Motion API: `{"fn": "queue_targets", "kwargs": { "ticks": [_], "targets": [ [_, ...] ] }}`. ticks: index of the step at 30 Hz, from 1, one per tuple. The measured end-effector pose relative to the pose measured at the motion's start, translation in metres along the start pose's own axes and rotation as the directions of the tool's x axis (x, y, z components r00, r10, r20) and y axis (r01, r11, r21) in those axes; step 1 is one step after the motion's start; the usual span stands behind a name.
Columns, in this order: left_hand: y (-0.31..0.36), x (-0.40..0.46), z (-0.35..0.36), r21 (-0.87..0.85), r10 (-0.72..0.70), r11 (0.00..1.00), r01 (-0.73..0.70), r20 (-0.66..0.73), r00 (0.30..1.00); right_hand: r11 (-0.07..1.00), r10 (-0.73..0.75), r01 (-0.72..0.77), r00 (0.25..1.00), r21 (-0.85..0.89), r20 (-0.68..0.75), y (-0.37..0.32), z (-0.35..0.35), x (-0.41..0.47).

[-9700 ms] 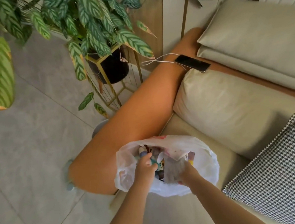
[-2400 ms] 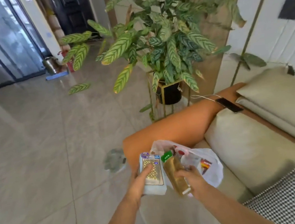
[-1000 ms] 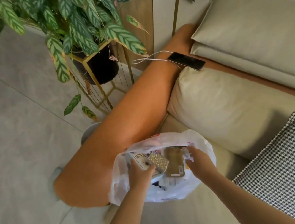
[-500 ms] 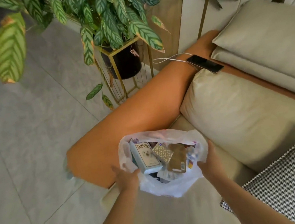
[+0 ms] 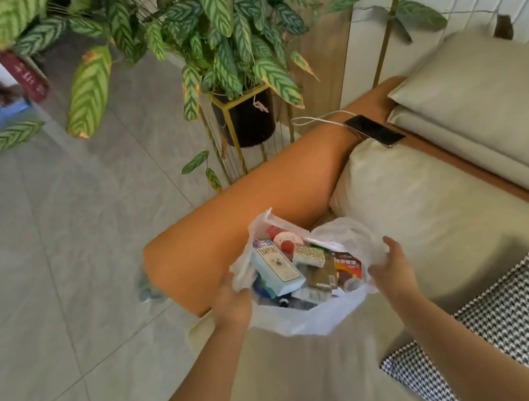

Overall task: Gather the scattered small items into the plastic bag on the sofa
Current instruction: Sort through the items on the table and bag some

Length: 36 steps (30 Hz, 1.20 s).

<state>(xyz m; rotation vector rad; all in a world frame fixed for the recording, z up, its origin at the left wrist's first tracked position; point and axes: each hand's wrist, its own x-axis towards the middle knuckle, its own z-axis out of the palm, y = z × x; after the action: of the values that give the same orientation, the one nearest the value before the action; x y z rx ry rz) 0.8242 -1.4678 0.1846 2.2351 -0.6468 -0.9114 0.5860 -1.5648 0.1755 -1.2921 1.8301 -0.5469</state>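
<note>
While both hands are gripping the plastic bag (image 5: 308,320), it's sitting on the sofa (image 5: 424,214) seat, pressed against the orange armrest (image 5: 256,198). Left hand (image 5: 230,302) is pinching the left rim shut in its fingers. Between the hands, the mouth is gaping: pale blue box (image 5: 276,270), gold-patterned packet (image 5: 308,256) and red pack (image 5: 347,265) are poking up near the rim (nothing loose showing on the cushion). Right hand (image 5: 391,269) is clamping the bunched right rim. Step looks like closing up, I'd say: draw both rims up and inward evenly, keep the bag upright, or the tall box is tipping out.
</note>
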Motion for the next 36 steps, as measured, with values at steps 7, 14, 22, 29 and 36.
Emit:
{"fn": "queue_targets", "kwargs": {
  "ticks": [7, 14, 22, 29, 36],
  "targets": [
    [-0.014, 0.012, 0.014, 0.117, -0.011, 0.993, 0.011, -0.001, 1.0, 0.993, -0.033, 0.047, 0.992, -0.107, 0.125, 0.008, 0.03, 0.006],
    [-0.015, 0.037, -0.017, 0.08, 0.042, 0.997, -0.023, -0.244, 0.969, 0.986, -0.032, 0.044, 0.996, -0.163, 0.079, -0.003, 0.03, 0.001],
    [-0.012, 0.02, -0.023, 0.132, -0.01, 0.991, 0.031, -0.153, 0.988, 0.934, -0.104, 0.134, 0.989, -0.331, 0.107, -0.015, 0.026, -0.017],
    [-0.02, -0.018, -0.047, 0.074, -0.021, 0.997, 0.026, -0.07, 0.997, 0.706, -0.303, 0.356, 0.933, -0.612, 0.194, -0.036, 0.029, -0.047],
    [-0.048, -0.076, -0.082, 0.033, -0.182, 0.983, 0.18, 0.061, 0.981, 0.619, -0.393, 0.56, 0.828, -0.551, 0.4, -0.064, 0.059, -0.111]
  ]
}}
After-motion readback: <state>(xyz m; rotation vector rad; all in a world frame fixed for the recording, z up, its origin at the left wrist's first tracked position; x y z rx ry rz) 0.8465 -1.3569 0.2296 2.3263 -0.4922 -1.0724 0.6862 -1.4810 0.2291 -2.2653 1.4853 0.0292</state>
